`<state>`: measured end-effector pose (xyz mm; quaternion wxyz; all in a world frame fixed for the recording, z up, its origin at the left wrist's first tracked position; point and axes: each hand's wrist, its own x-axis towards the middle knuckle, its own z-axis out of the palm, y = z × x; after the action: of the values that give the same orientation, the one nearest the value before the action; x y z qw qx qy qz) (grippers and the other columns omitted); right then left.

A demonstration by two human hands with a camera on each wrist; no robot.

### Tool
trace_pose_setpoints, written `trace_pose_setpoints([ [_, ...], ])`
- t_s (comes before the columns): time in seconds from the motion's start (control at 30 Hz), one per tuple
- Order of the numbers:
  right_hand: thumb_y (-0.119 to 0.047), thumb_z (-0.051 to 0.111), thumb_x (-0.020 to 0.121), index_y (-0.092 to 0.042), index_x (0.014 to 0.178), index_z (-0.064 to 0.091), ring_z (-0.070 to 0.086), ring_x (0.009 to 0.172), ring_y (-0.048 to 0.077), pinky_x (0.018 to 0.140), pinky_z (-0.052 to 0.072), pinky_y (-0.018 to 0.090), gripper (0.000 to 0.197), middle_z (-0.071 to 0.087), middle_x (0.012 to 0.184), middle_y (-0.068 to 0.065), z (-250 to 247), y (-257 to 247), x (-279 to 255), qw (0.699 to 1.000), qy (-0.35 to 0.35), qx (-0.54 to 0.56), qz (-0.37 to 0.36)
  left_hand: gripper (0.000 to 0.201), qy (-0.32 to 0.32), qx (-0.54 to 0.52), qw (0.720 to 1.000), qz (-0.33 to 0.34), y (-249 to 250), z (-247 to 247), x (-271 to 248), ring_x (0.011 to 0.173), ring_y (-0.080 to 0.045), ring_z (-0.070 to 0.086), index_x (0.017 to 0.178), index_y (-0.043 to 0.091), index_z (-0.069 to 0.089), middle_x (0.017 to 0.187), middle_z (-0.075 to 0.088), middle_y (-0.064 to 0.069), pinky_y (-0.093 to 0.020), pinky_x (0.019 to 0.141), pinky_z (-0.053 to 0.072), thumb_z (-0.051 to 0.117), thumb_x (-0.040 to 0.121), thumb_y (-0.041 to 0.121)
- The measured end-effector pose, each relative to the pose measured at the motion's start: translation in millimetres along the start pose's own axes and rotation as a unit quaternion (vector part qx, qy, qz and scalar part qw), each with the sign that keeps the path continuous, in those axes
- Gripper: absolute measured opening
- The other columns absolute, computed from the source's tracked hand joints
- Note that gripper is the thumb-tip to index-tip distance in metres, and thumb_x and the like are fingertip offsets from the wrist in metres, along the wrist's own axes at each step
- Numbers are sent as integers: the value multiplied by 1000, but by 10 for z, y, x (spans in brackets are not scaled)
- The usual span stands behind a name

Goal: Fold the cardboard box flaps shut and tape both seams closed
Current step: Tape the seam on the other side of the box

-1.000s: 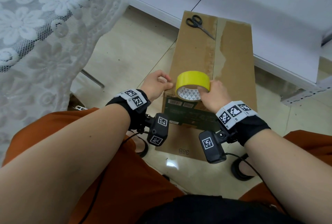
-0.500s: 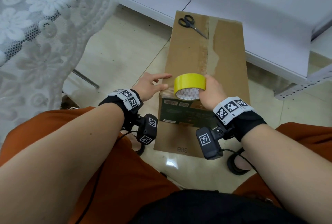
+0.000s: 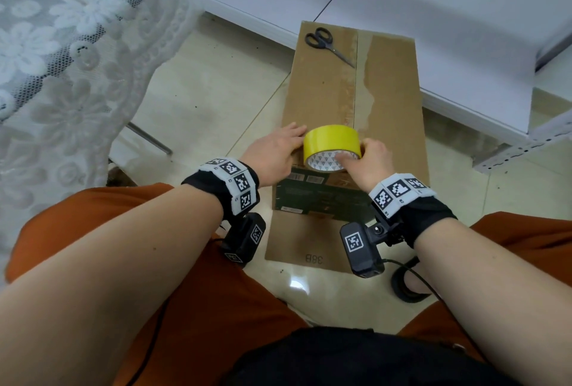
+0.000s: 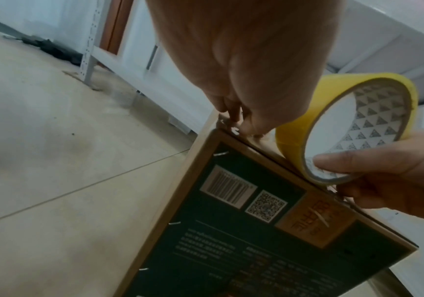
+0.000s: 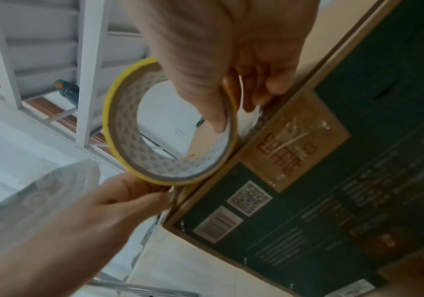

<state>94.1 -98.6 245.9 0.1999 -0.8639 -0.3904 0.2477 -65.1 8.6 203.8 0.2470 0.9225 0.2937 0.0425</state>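
Cardboard box [image 3: 328,100], one long flat brown slab, fills frame center; right hand [image 3: 370,162] pinches one glossy yellow tape roll [image 3: 331,145], left hand [image 3: 275,155] spread flat beside; one black scissors [image 3: 325,43] upper center.

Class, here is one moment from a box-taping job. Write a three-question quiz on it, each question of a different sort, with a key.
1. True or false: the scissors lie on the far end of the cardboard box.
2. Which hand grips the yellow tape roll with its thumb inside the core? A) left hand B) right hand
3. Fill in: the tape roll stands on the box's ____ end, next to the dark printed label.

Key: 1 true; 2 B; 3 near.
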Motion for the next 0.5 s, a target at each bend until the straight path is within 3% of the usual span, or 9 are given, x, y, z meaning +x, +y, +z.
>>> trace_pose_setpoints([
  [0.07,-35,63,88,-5,95,69,58,82,25,72,43,28,32,66,94,15,13,33,5,1000,-7,-14,-2,49,-2,1,1000,3,-20,13,6,146,-15,17,145,18,38,157,25,2,-38,118,22,41,97,8],
  [0.2,-37,57,90,-7,95,69,58,95,34,83,46,36,33,62,101,18,-10,36,20,998,-22,-53,-12,60,-7,13,1000,-2,-52,71,6,147,-14,12,149,20,30,158,19,2,-37,118,23,47,95,0],
  [0.37,-28,54,93,-10,84,64,58,91,33,73,41,32,23,62,99,20,-45,41,-25,998,-39,-48,-14,66,-24,51,998,1,-7,128,5,148,-14,4,152,19,17,160,8,0,-28,118,12,45,95,0],
  [0.5,-18,52,94,1,96,67,60,92,35,68,37,28,24,65,95,20,-103,26,-71,999,-35,-9,-15,74,-41,65,997,-7,-36,114,19,148,-13,2,153,18,13,161,3,1,-26,117,9,52,92,2],
])
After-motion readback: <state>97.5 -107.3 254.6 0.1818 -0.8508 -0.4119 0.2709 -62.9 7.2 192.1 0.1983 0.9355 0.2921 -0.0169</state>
